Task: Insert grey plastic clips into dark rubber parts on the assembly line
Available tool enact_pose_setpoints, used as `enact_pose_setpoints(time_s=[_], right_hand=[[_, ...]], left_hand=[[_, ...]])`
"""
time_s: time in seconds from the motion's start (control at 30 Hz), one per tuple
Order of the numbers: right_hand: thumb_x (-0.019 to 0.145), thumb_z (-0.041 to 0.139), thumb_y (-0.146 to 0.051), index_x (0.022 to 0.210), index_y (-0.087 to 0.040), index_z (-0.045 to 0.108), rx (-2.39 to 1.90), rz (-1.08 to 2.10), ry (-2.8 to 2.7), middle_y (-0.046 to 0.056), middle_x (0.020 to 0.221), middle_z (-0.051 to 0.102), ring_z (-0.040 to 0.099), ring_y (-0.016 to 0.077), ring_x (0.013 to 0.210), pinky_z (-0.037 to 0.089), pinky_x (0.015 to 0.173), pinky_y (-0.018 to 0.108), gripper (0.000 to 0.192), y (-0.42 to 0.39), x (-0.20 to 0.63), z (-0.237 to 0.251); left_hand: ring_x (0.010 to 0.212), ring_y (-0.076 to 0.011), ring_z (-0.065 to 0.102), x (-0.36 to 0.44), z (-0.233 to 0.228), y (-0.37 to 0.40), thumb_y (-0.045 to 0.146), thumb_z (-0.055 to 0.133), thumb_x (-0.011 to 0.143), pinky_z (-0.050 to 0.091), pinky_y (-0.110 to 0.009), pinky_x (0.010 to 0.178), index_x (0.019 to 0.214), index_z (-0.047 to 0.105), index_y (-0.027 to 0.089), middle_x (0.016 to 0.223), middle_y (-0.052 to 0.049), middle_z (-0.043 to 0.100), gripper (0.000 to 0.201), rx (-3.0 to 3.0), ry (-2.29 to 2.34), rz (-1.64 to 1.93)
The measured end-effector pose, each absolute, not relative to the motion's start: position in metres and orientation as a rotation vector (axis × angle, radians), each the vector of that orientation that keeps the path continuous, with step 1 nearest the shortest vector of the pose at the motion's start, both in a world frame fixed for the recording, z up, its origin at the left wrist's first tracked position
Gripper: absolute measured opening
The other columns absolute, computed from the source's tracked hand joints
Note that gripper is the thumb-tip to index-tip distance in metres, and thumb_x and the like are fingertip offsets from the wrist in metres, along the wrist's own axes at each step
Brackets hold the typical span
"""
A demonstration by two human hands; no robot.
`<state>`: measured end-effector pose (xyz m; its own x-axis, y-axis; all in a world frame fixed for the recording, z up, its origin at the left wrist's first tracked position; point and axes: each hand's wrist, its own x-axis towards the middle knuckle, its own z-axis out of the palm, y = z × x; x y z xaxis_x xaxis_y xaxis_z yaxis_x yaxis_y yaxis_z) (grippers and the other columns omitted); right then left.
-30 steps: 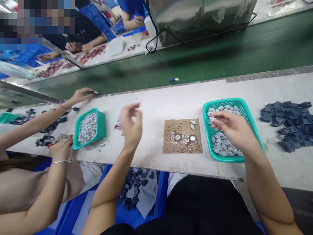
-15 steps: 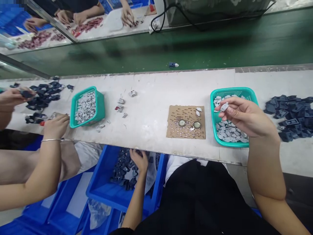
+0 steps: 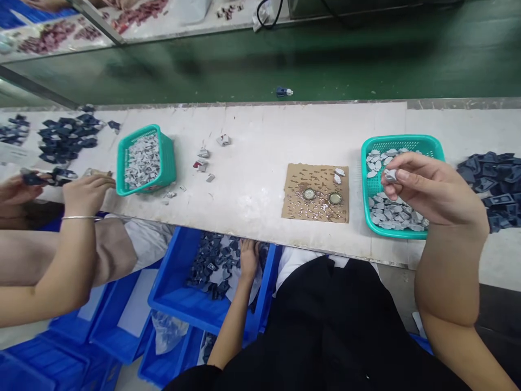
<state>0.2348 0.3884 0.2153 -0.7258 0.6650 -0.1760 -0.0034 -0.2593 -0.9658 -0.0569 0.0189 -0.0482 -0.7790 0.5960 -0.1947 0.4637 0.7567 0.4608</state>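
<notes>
My right hand [image 3: 437, 187] is above a green plastic basket [image 3: 368, 209], pinching a small light-grey plastic piece [image 3: 389, 175] between thumb and fingers. Many similar grey pieces [image 3: 391, 213] lie in that basket, partly covered by the hand. My left hand [image 3: 249, 260] is over the right part of a blue bin [image 3: 179, 301] below the table edge. Its fingers reach away from me, loosely apart, with no held piece visible; the fingertips are partly hidden. Dark blue plastic parts [image 3: 214, 266] and white sheets lie in the bin.
A brown cardboard square [image 3: 297, 209] bears glue-like drops, two round caps and two grey pieces. Dark parts [image 3: 500, 187] are piled at right. Another green basket [image 3: 166, 165] stands left, beside a co-worker's hands [image 3: 87, 190]. One dark part [image 3: 284, 92] lies on the green surface beyond.
My left hand has moved to the right over the blue bin, nearer the table edge. My right hand still pinches the grey piece, now turned differently. The view has shifted slightly.
</notes>
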Motion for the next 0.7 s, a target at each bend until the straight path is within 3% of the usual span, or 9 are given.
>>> enact_pose_setpoints(time_s=[0.2,0.27,0.37,0.43,0.57,0.63,0.7], right_hand=[[0.077,0.093,-0.049,0.09,-0.023,0.076,-0.853,2.055,-1.618,-0.001,0.073,0.065,0.064,0.0123,0.065,0.054,0.056,0.026,0.034,0.389,0.233,0.219],[0.077,0.093,-0.051,0.091,-0.023,0.077,-0.838,2.042,-1.641,-0.001,0.071,0.065,0.063,0.0123,0.062,0.054,0.054,0.026,0.035,0.389,0.233,0.218],[0.076,0.093,-0.055,0.093,-0.024,0.078,-0.835,2.036,-1.704,-0.001,0.07,0.066,0.063,0.0126,0.06,0.055,0.053,0.027,0.038,0.387,0.232,0.217],[0.074,0.094,-0.053,0.094,-0.025,0.079,-0.842,2.031,-1.738,-0.001,0.07,0.067,0.064,0.0132,0.06,0.054,0.052,0.027,0.037,0.385,0.23,0.218],[0.072,0.096,-0.05,0.09,-0.025,0.08,-0.878,1.987,-1.743,-0.001,0.064,0.066,0.063,0.0127,0.057,0.052,0.049,0.025,0.035,0.379,0.225,0.22],[0.07,0.097,-0.051,0.094,-0.025,0.08,-0.9,1.988,-1.745,-0.001,0.063,0.066,0.063,0.0129,0.055,0.051,0.048,0.025,0.039,0.377,0.223,0.221],[0.068,0.099,-0.053,0.094,-0.024,0.077,-0.925,1.987,-1.768,-0.001,0.063,0.066,0.062,0.0135,0.052,0.051,0.047,0.026,0.044,0.377,0.221,0.22]], left_hand=[[0.147,-0.0375,0.054,-0.061,0.0,0.004,0.041,0.05,0.093,0.037,-0.056,0.13,0.11,0.072,0.016,0.144,-0.021,0.067,0.037,0.715,2.679,0.597],[0.134,-0.0375,0.065,-0.064,0.032,0.001,0.047,0.056,0.091,0.047,-0.053,0.121,0.113,0.075,0.017,0.133,-0.018,0.074,0.042,0.714,2.625,0.585],[0.095,-0.0298,0.077,-0.062,0.087,0.005,0.059,0.065,0.091,0.063,-0.041,0.09,0.116,0.077,0.019,0.096,-0.012,0.081,0.048,0.612,2.359,0.686],[0.076,-0.023,0.074,-0.055,0.119,0.017,0.058,0.074,0.087,0.062,-0.034,0.073,0.11,0.08,0.019,0.086,-0.009,0.079,0.046,0.558,2.055,0.907],[0.054,-0.0119,0.064,-0.028,0.157,0.063,0.041,0.091,0.073,0.048,-0.023,0.043,0.096,0.085,0.025,0.097,-0.006,0.077,0.028,0.532,1.441,1.409],[0.056,-0.0101,0.065,-0.014,0.162,0.093,0.032,0.097,0.066,0.048,-0.02,0.044,0.091,0.085,0.027,0.096,-0.004,0.077,0.028,0.509,1.288,1.552],[0.066,-0.0101,0.069,-0.001,0.162,0.124,0.027,0.1,0.06,0.057,-0.02,0.057,0.088,0.085,0.026,0.093,-0.003,0.077,0.032,0.491,1.23,1.618]])
